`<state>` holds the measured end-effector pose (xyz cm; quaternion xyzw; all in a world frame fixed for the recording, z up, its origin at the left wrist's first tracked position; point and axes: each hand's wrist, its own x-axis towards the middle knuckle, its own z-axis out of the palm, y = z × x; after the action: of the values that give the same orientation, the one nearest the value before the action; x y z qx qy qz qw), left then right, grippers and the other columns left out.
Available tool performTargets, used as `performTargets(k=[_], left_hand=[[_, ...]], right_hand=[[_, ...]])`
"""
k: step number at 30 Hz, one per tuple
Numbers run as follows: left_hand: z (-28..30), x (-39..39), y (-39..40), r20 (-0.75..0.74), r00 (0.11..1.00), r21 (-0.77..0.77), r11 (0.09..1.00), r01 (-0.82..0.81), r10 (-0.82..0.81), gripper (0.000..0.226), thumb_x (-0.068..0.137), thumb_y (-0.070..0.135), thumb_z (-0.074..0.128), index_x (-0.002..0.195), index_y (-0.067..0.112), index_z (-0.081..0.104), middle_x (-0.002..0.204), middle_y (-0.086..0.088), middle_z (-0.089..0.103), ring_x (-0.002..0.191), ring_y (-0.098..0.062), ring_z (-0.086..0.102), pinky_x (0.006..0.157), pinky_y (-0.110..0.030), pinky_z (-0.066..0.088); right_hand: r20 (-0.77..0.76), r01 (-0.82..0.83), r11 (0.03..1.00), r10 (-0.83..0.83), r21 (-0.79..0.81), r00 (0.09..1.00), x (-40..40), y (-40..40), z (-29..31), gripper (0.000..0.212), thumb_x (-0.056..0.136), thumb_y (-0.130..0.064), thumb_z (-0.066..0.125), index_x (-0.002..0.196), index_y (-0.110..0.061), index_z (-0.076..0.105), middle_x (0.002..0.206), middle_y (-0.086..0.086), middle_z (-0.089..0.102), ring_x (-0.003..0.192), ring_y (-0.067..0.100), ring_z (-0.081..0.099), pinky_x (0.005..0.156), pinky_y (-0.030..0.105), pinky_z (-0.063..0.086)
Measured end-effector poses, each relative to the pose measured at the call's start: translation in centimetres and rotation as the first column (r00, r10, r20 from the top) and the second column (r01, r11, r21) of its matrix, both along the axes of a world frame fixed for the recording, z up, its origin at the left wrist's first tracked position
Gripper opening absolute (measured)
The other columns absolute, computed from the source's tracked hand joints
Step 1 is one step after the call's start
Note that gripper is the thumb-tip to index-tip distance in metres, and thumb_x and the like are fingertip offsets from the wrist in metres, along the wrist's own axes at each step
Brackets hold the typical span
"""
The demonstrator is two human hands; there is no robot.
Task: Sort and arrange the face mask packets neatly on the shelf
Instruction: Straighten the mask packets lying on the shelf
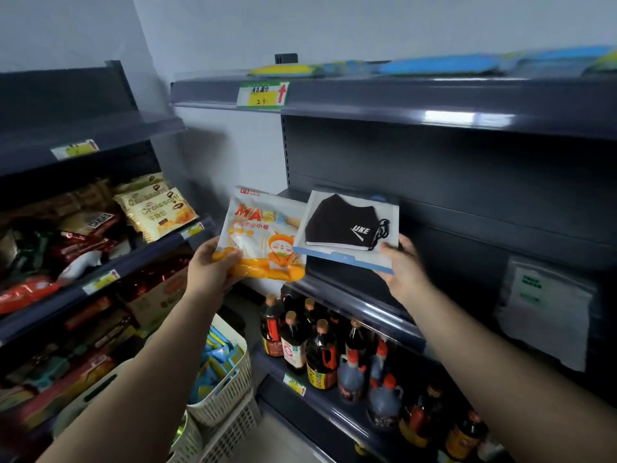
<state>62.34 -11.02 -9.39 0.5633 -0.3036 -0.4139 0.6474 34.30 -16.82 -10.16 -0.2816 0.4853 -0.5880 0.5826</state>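
My left hand (213, 265) grips an orange-and-white packet printed "MASK" (263, 235) by its lower left corner. My right hand (405, 265) holds a clear packet with a black cloth mask (347, 225) from below, at its right corner. Both packets hover side by side just in front of the dark middle shelf (367, 305), the black one partly over its left end. A white mask packet (547, 305) leans upright at the back right of that shelf. Blue and yellow packets (434, 66) lie along the top shelf.
Dark bottles of sauce and oil (320, 349) fill the shelf below. White plastic baskets (227, 379) with blue packets stand on the floor at the lower left. Snack bags such as croissants (157, 208) crowd the left rack. A price label (263, 93) marks the top shelf edge.
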Motion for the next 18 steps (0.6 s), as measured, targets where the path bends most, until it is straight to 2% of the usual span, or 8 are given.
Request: performTargets(k=[4,6,11,13,15,18], left_hand=[[-0.9,1.7,-4.1,-0.001,0.998,0.033,0.998,0.061,-0.061,0.044,0.085,0.007,0.065,0.126,0.011,0.051,0.119,-0.013,0.060,0.104,-0.030,0.062,0.073,-0.036,0.054],[-1.1,2.7,-6.1,0.000,0.996,0.042,0.995,0.092,-0.092,0.047,0.084,0.007,0.065,0.128,0.011,0.050,0.123,-0.015,0.058,0.106,-0.032,0.062,0.077,-0.039,0.055],[-1.5,4.7,-11.6,0.011,0.981,0.068,0.979,0.192,-0.193,0.049,0.085,0.005,0.064,0.131,0.008,0.046,0.118,-0.015,0.058,0.085,-0.022,0.064,0.052,-0.023,0.057],[-1.8,5.6,-13.8,-0.008,0.971,0.082,0.967,0.240,-0.241,0.051,0.085,0.005,0.065,0.132,0.007,0.045,0.124,-0.017,0.057,0.090,-0.025,0.064,0.050,-0.023,0.056],[-2.0,6.3,-15.8,-0.014,0.955,0.101,0.950,0.295,-0.295,0.049,0.086,0.003,0.063,0.131,0.005,0.045,0.126,-0.019,0.056,0.090,-0.026,0.062,0.049,-0.022,0.056],[-2.5,7.0,-18.4,-0.025,0.938,0.119,0.930,0.347,-0.347,0.044,0.086,0.001,0.062,0.127,0.004,0.046,0.123,-0.021,0.057,0.089,-0.027,0.061,0.047,-0.022,0.056]], right_hand=[[-0.052,0.075,0.996,-0.073,0.037,0.996,0.5,-1.9,-0.8,0.038,0.092,-0.006,0.055,0.128,-0.016,0.048,0.128,0.007,0.057,0.111,0.023,0.055,0.087,0.041,0.046],[-0.075,0.112,0.992,-0.109,0.050,0.991,0.8,-2.7,-1.0,0.036,0.092,-0.007,0.055,0.127,-0.015,0.049,0.131,0.008,0.056,0.107,0.022,0.055,0.086,0.041,0.047],[-0.147,0.199,0.976,-0.184,0.091,0.972,2.6,-5.0,-1.5,0.037,0.093,-0.009,0.055,0.128,-0.015,0.048,0.128,0.007,0.055,0.104,0.022,0.056,0.078,0.038,0.049],[-0.153,0.231,0.968,-0.215,0.095,0.965,3.4,-5.8,-1.7,0.039,0.093,-0.009,0.055,0.130,-0.013,0.047,0.123,0.009,0.056,0.089,0.020,0.059,0.066,0.034,0.050],[-0.173,0.279,0.955,-0.259,0.104,0.950,4.2,-6.7,-1.8,0.039,0.093,-0.009,0.055,0.131,-0.012,0.047,0.113,0.008,0.055,0.076,0.014,0.056,0.065,0.034,0.051],[-0.308,0.324,0.943,-0.285,0.081,0.908,4.8,-7.8,-2.1,0.034,0.093,-0.008,0.055,0.127,-0.008,0.051,0.106,0.008,0.057,0.078,0.018,0.057,0.065,0.032,0.050]])
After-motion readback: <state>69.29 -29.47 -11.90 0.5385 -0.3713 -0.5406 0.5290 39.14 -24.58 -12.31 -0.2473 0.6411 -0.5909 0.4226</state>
